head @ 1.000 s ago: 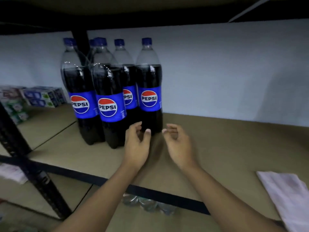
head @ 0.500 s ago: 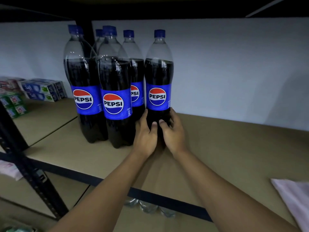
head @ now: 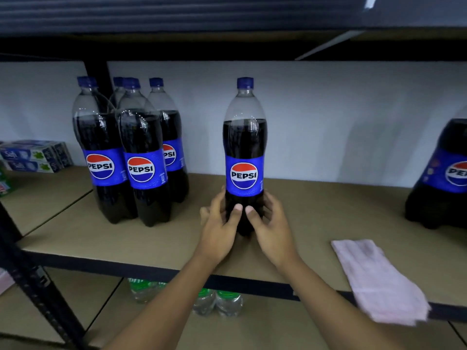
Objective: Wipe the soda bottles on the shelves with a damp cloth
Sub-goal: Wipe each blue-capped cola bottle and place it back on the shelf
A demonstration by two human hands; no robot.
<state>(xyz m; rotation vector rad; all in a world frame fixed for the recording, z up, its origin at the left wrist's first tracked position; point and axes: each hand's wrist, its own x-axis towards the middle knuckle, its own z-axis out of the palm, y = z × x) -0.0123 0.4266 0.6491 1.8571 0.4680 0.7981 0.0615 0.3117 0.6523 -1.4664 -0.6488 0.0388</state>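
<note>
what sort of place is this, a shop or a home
Most likely a shop or its stockroom: a dark metal rack with brown board shelves, many identical blue-labelled plastic Pepsi bottles, and stacked blue-and-white cartons at the left.

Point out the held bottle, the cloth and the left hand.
held bottle (head: pixel 244 174), head view, on its label.
cloth (head: pixel 377 277), head view, on its middle.
left hand (head: pixel 219 229), head view, on its back.

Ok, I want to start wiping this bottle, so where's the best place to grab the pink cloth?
Take the pink cloth by its near end, which hangs over the shelf's front edge: it lies flat elsewhere, so pinch that overhang from the front with the right hand, the nearer one, while the left hand steadies the upright bottle.
</note>
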